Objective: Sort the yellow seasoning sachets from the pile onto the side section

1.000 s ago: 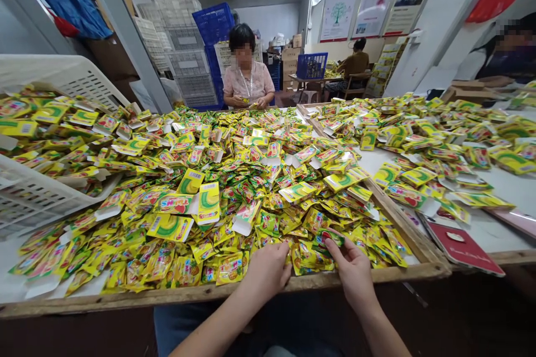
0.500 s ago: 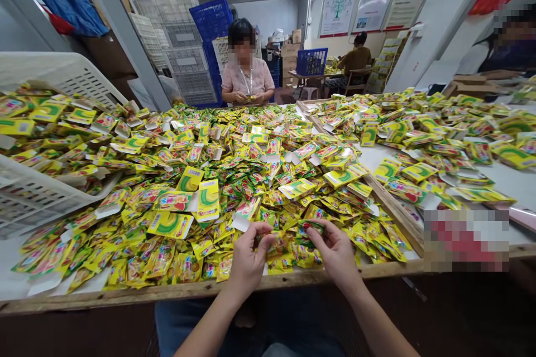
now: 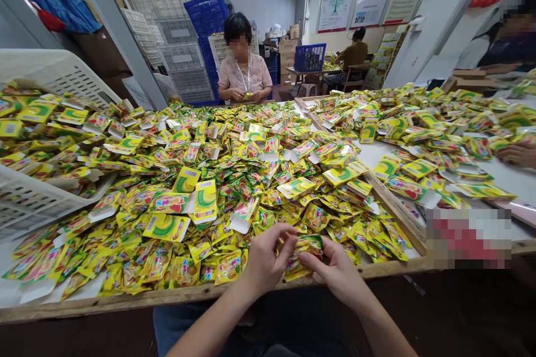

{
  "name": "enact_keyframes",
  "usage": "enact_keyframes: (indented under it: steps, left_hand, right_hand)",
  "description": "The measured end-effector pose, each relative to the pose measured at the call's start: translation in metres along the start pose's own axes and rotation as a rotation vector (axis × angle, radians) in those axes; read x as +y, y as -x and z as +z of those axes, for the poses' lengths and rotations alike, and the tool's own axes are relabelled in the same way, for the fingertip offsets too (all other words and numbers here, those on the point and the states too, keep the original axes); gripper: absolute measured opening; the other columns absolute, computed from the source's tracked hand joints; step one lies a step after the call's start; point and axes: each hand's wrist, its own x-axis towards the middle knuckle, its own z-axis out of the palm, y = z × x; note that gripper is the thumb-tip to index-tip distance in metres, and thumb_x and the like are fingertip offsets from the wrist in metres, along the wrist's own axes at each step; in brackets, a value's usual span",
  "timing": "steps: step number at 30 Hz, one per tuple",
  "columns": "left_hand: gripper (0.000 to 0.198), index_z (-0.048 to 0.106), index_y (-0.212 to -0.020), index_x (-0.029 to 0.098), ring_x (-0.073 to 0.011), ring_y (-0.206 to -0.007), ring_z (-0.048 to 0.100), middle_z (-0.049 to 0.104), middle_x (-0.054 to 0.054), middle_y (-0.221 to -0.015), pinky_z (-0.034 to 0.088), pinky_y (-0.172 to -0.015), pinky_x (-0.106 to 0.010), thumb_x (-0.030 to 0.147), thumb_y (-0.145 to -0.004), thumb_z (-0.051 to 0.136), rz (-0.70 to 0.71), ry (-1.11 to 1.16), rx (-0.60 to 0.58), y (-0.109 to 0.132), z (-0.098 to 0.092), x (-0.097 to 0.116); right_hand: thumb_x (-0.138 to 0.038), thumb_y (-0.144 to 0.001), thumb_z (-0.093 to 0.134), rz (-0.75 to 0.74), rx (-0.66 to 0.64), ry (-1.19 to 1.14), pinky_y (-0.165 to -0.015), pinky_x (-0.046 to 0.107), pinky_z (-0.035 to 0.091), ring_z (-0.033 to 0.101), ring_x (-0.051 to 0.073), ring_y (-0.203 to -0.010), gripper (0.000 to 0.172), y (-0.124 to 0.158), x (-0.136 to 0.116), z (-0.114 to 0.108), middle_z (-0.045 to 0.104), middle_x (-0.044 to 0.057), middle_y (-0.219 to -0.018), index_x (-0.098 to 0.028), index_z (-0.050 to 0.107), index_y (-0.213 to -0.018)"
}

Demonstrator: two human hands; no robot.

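My left hand [image 3: 270,259] and my right hand [image 3: 335,268] are close together above the front edge of the table. Between them are small yellow and green packets [image 3: 307,246]. The fingers of my right hand are closed on these packets, and my left thumb and fingers pinch at their left side. Around and beyond both hands lies a heap of yellow sachets [image 3: 230,266]. Flat yellow cartons with white flaps, such as an upright one [image 3: 205,201], rest on the heap to the left.
A white crate [image 3: 50,192] of cartons lies tipped at the left. A wooden divider [image 3: 391,209] runs along the right, with more cartons past it. Across the table sits a person [image 3: 245,75]; another person's hand [image 3: 519,153] shows at the far right.
My left hand has moved right, closer to my right hand, and the packets are now together between them. Another person's hand has appeared at the right edge.
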Motion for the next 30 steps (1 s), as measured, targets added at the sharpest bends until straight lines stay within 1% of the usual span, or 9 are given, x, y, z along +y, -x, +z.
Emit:
enact_keyframes:
  steps: [5,9,14,16,18,22,24,27,30]
  left_hand:
    - [0.043,0.056,-0.114,0.02,-0.0237,-0.106,0.056,0.058,-0.01,-0.121,0.045,-0.088,-0.037,0.007,-0.073,0.06,0.086,-0.515,-0.2,-0.079,0.005,-0.018]
    - [0.024,0.064,-0.094,0.02,-0.0244,-0.098,0.059,0.068,-0.007,-0.099,0.04,-0.091,-0.043,0.005,-0.08,0.052,0.096,-0.618,-0.198,-0.108,0.006,-0.021]
    - [0.02,0.064,-0.09,0.019,-0.0206,-0.086,0.059,0.068,-0.006,-0.09,0.043,-0.079,-0.034,0.021,-0.091,0.044,0.173,-0.403,-0.233,-0.084,-0.026,0.014]
    - [0.019,0.062,-0.085,0.019,-0.0173,-0.078,0.059,0.066,-0.004,-0.083,0.043,-0.072,-0.029,0.026,-0.091,0.045,0.146,-0.142,-0.277,-0.067,-0.037,0.024]
    - [0.021,0.06,-0.091,0.019,-0.0168,-0.08,0.06,0.065,-0.004,-0.086,0.045,-0.072,-0.028,0.035,-0.091,0.046,0.004,0.134,-0.197,-0.048,-0.037,0.026]
    - [0.054,0.043,-0.12,0.02,-0.0218,-0.106,0.058,0.06,-0.01,-0.116,0.047,-0.087,-0.033,0.053,-0.08,0.058,-0.257,0.485,-0.076,-0.011,-0.01,0.014]
    - [0.059,0.041,-0.12,0.018,-0.0223,-0.104,0.059,0.061,-0.011,-0.115,0.048,-0.087,-0.034,0.052,-0.076,0.062,-0.329,0.465,-0.032,0.001,0.002,0.008]
    - [0.048,0.042,-0.113,0.018,-0.0212,-0.088,0.064,0.065,-0.008,-0.1,0.051,-0.079,-0.035,0.046,-0.077,0.06,-0.38,0.226,0.179,0.01,0.003,0.003]
    - [0.047,0.045,-0.112,0.019,-0.0242,-0.083,0.065,0.066,-0.007,-0.092,0.052,-0.073,-0.037,0.036,-0.072,0.063,-0.268,-0.178,0.264,0.016,-0.007,0.0]
  right_hand:
    - [-0.052,-0.074,0.066,0.011,0.166,0.075,-0.073,0.034,0.055,0.066,0.024,-0.082,0.039,0.012,0.004,-0.029,0.072,0.007,-0.082,-0.016,0.066,-0.091]
    - [-0.046,-0.081,0.059,-0.167,0.285,0.321,-0.076,0.035,0.055,0.068,0.025,-0.084,0.03,0.017,0.006,-0.041,0.073,0.009,-0.087,-0.018,0.068,-0.088]
    - [-0.028,-0.087,0.053,-0.546,0.316,0.684,-0.094,0.039,0.047,0.056,0.027,-0.116,0.019,0.01,-0.003,-0.042,0.048,0.013,-0.139,-0.022,0.069,-0.097]
    - [-0.023,-0.087,0.052,-0.623,0.237,0.734,-0.094,0.036,0.048,0.056,0.025,-0.117,0.021,0.004,-0.007,-0.036,0.047,0.013,-0.139,-0.023,0.067,-0.102]
    - [-0.019,-0.087,0.052,-0.696,0.215,0.74,-0.094,0.035,0.049,0.056,0.025,-0.116,0.025,-0.002,-0.006,-0.023,0.055,0.014,-0.129,-0.022,0.064,-0.109]
    - [-0.013,-0.087,0.046,-0.754,0.266,0.713,-0.092,0.034,0.051,0.058,0.024,-0.113,0.035,-0.003,0.005,0.011,0.057,0.014,-0.12,-0.021,0.058,-0.119]
    - [-0.009,-0.087,0.042,-0.727,0.138,0.721,-0.092,0.034,0.051,0.057,0.024,-0.114,0.038,0.003,0.008,0.02,0.054,0.015,-0.125,-0.021,0.057,-0.12]
    - [-0.008,-0.084,0.044,-0.651,-0.005,0.727,-0.089,0.033,0.052,0.057,0.024,-0.115,0.033,0.014,0.001,0.013,0.049,0.014,-0.132,-0.023,0.062,-0.107]
    - [-0.013,-0.083,0.054,-0.648,0.186,0.623,-0.081,0.031,0.053,0.061,0.022,-0.1,0.022,0.021,-0.02,-0.005,0.059,0.01,-0.112,-0.025,0.063,-0.099]
